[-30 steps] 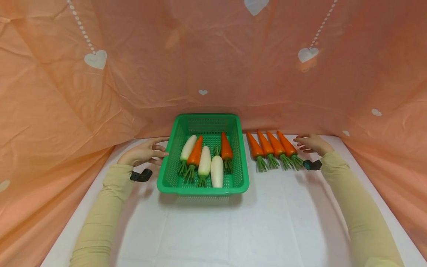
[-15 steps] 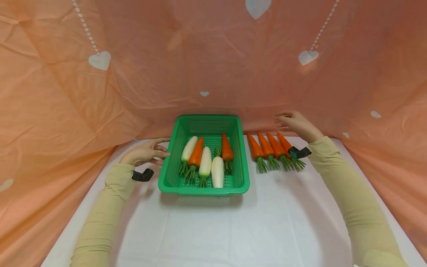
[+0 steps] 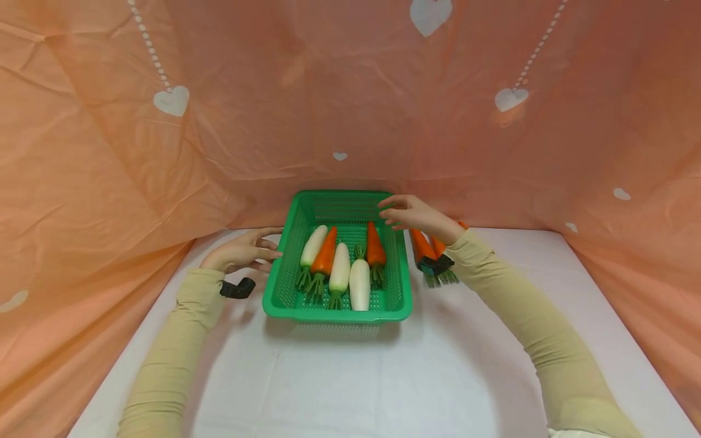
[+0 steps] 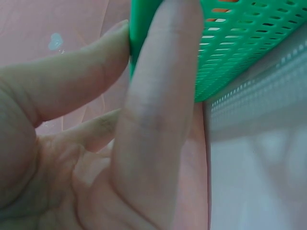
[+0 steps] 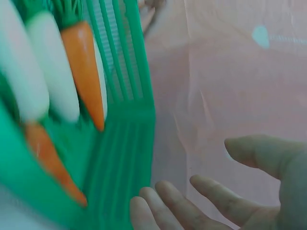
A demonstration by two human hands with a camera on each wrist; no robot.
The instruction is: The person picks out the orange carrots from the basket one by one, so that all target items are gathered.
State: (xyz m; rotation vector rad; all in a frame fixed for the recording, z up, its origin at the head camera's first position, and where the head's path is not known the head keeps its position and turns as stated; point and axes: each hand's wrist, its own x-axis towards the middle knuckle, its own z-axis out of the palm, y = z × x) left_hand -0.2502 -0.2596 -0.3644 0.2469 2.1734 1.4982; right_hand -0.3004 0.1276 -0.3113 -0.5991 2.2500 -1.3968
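Note:
A green plastic basket stands on the table, holding three white radishes and two carrots. At its left rim, my left hand touches the side with extended fingertips; the left wrist view shows thumb and fingers right at the rim. My right hand is over the basket's back right corner, fingers spread and slightly bent, holding nothing. In the right wrist view the basket's rim lies beside those fingertips. More carrots lie right of the basket, partly hidden by the right hand and wrist camera.
A white cloth covers the table. An orange curtain printed with white hearts hangs close behind the basket and along both sides.
My right hand has moved left from beside the rightmost carrots, rising over them, to the basket's back right corner. The left hand has stayed at the left rim.

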